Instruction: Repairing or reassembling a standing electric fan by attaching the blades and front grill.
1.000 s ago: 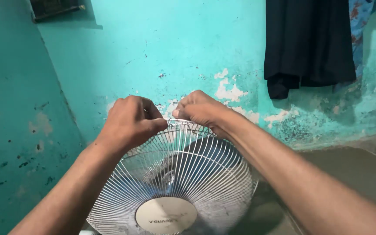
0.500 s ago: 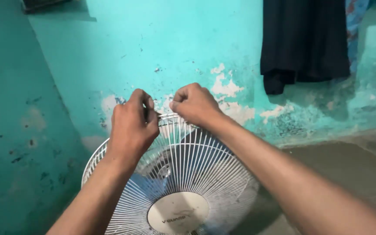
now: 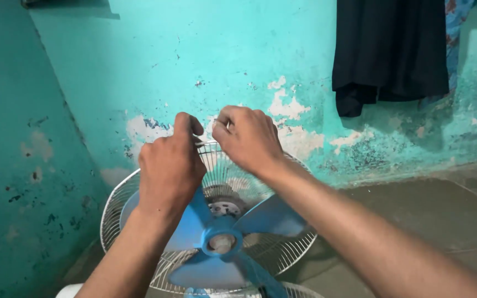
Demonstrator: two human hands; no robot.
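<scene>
While the head camera looks down past both forearms, the left hand (image 3: 171, 163) and the right hand (image 3: 248, 138) sit close together at the top rim of a white wire fan guard (image 3: 118, 201). Both are curled shut, fingertips pinching at the rim wire; the left thumb and forefinger appear to nip a small clip or wire end there, though it is too small to tell for sure. The guard stands upright behind the blue fan blades (image 3: 266, 218), which are bare to the camera, with the blue hub (image 3: 222, 243) at their middle and the grey motor face just above it. The curved edge of another white grille (image 3: 299, 289) shows at the bottom of the view. The fan stands on the floor (image 3: 415, 215), near a peeling turquoise wall (image 3: 194, 55). A dark garment (image 3: 390, 49) hangs on that wall, well apart to the right.
</scene>
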